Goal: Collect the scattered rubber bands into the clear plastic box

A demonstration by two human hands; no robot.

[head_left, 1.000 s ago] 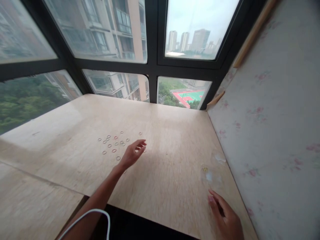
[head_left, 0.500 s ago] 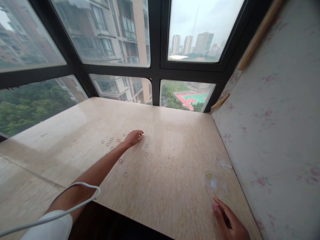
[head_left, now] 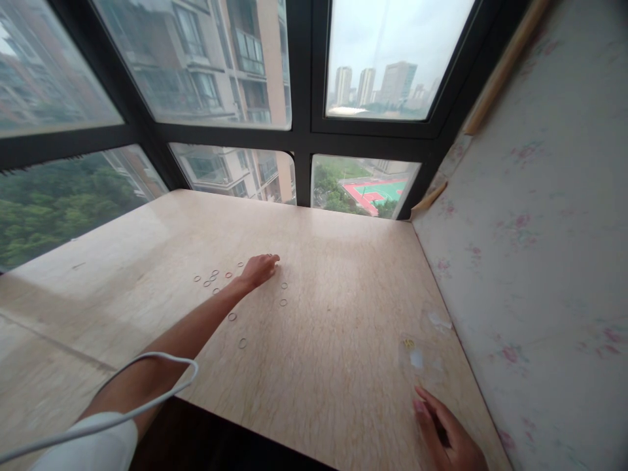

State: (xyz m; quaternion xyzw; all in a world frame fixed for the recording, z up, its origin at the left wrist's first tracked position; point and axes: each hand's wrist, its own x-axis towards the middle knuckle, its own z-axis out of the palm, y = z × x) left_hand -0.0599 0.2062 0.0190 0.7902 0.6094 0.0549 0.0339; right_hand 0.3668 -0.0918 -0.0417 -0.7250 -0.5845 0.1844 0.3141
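Note:
My left hand reaches across to the middle of the stone sill, fingers drawn together and pressed down at its surface. Whatever lies under those fingertips is too small or hidden to make out. Around this arm several thin rings are scattered, among them a reddish ring, a ring just right of the hand and a ring nearer the front edge. My right hand rests at the lower right, loosely curled with a gap between thumb and fingers, and nothing visible in it. A clear plastic bag lies just beyond it.
The bag has a small yellow item at its corner. Another clear plastic piece lies by the papered wall. Dark window frames border the sill's back. A white cable loops over my left forearm.
My left hand's fingers have closed together and lowered onto the sill. My right hand stays in its place. The whole view has shifted slightly.

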